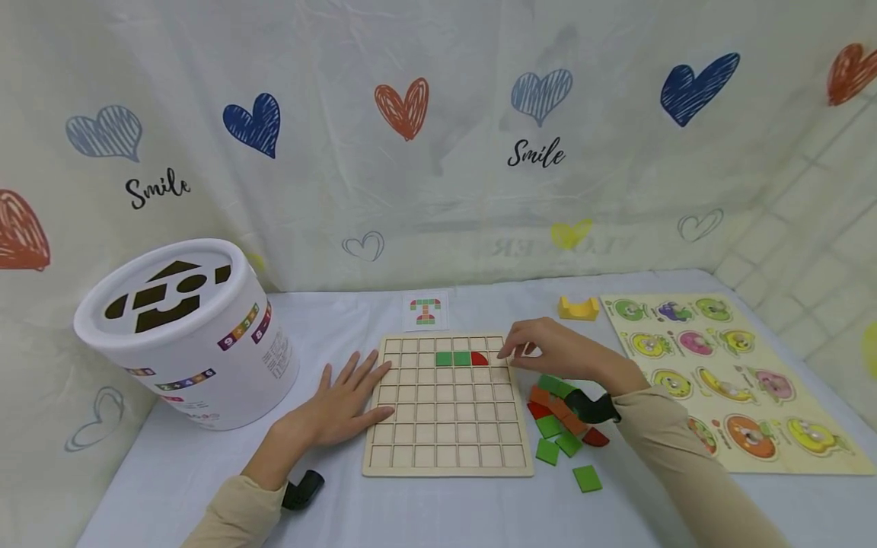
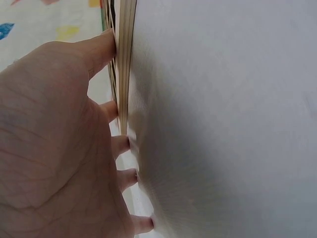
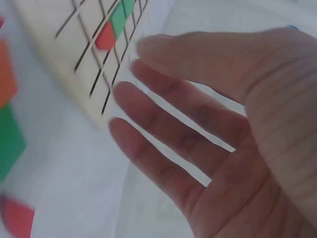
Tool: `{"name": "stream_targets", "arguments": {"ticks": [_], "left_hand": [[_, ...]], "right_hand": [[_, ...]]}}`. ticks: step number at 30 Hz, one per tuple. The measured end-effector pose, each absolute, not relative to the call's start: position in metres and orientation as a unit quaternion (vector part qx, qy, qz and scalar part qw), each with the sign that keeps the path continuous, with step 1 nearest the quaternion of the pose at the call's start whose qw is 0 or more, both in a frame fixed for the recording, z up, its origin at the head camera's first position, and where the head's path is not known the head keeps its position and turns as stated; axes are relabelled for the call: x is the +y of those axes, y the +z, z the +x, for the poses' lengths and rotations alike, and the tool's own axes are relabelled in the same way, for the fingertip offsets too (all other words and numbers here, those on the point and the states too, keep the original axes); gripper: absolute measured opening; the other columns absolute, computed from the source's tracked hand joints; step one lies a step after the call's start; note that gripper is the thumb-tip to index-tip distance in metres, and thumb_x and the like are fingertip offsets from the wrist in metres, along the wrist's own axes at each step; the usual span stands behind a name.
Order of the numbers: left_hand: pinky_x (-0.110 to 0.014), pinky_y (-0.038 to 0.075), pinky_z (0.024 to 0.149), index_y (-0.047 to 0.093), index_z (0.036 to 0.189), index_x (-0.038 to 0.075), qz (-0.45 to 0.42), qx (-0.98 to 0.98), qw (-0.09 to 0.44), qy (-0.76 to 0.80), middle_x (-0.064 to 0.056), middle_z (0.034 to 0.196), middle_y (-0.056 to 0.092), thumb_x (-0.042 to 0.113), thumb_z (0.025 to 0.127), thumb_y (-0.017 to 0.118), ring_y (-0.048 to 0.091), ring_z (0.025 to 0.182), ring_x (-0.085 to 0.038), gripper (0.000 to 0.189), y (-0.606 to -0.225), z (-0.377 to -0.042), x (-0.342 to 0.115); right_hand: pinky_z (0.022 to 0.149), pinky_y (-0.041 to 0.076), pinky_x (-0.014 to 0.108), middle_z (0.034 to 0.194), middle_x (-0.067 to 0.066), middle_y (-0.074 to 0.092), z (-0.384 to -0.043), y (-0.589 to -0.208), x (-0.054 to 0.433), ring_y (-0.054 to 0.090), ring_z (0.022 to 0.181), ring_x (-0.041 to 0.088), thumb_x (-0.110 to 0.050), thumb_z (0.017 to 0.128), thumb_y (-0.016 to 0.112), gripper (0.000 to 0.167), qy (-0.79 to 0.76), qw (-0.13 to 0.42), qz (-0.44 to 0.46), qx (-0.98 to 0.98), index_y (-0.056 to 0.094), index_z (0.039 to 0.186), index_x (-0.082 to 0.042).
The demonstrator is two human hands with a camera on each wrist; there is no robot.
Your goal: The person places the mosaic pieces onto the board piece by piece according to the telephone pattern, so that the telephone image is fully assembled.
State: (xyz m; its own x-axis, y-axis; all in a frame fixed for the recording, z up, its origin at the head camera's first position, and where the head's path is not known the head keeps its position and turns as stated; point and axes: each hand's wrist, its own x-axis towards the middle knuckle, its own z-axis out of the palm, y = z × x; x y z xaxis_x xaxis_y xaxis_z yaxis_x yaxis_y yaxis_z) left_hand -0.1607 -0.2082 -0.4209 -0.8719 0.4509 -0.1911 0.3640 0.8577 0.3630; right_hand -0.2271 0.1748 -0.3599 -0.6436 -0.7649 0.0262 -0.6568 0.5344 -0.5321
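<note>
right grip (image 3: 223,124): fingers slightly parted near gridded board (image 3: 72,52); on board: red piece (image 3: 105,37) beside green pieces (image 3: 119,19); left edge: orange piece (image 3: 6,73)

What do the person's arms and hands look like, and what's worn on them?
The left sleeve and right sleeve are plain beige; a black device shows at each wrist. The left hand and right hand are bare, no gloves or rings visible.

Soft, even light fills the head view, fairly crisp throughout; the left wrist view is dimmer, a grey shadow lying over the tablecloth (image 2: 198,148); the right wrist view looks hazy, the green piece (image 3: 9,144) at its left edge blurred.
</note>
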Motion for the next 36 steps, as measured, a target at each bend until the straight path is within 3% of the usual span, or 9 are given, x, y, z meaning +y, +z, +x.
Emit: {"name": "stream_targets", "arguments": {"ticks": [5,10,16,26,36], "left_hand": [[-0.077,-0.005,0.117,0.022,0.168,0.012,0.219,0.952,0.128,0.171,-0.017,0.175,0.009,0.06,0.106,0.048,-0.001,0.16,-0.043,0.082,-0.421,-0.161,-0.208],[-0.079,-0.006,0.115,0.024,0.167,0.012,0.229,0.947,0.114,0.195,-0.019,0.174,0.012,0.062,0.105,0.048,0.001,0.159,-0.046,0.083,-0.426,-0.161,-0.209],[-0.077,-0.006,0.116,0.023,0.168,0.014,0.225,0.948,0.113,0.192,-0.016,0.175,0.01,0.064,0.105,0.046,0.001,0.16,-0.043,0.084,-0.428,-0.161,-0.209],[-0.074,-0.005,0.119,0.019,0.169,0.018,0.215,0.956,0.119,0.161,-0.01,0.176,0.005,0.067,0.104,0.044,-0.004,0.161,-0.037,0.086,-0.436,-0.164,-0.212],[-0.076,-0.005,0.118,0.02,0.169,0.013,0.213,0.954,0.141,0.16,-0.015,0.175,0.006,0.059,0.107,0.047,-0.003,0.16,-0.042,0.082,-0.419,-0.16,-0.207]], "right_hand": [[0.087,0.06,0.04,0.107,0.004,0.071,-0.219,-0.36,0.203,0.068,0.097,0.021,0.0,0.094,0.075,0.018,-0.25,0.139,-0.383,0.878,0.078,0.11,-0.004],[0.081,0.059,0.035,0.104,0.001,0.07,-0.214,-0.371,0.218,0.065,0.091,0.019,-0.002,0.089,0.082,0.02,-0.256,0.152,-0.378,0.877,0.079,0.109,-0.005],[0.077,0.056,0.028,0.101,-0.003,0.066,-0.213,-0.38,0.223,0.057,0.085,0.014,-0.002,0.087,0.083,0.02,-0.257,0.152,-0.365,0.882,0.079,0.107,-0.007],[0.079,0.059,0.032,0.1,0.0,0.066,-0.215,-0.384,0.222,0.062,0.087,0.013,-0.003,0.087,0.084,0.017,-0.264,0.131,-0.377,0.878,0.078,0.103,-0.005],[0.079,0.059,0.032,0.101,0.001,0.067,-0.22,-0.385,0.22,0.063,0.088,0.014,-0.002,0.086,0.085,0.021,-0.266,0.13,-0.354,0.887,0.078,0.106,-0.003]]}}
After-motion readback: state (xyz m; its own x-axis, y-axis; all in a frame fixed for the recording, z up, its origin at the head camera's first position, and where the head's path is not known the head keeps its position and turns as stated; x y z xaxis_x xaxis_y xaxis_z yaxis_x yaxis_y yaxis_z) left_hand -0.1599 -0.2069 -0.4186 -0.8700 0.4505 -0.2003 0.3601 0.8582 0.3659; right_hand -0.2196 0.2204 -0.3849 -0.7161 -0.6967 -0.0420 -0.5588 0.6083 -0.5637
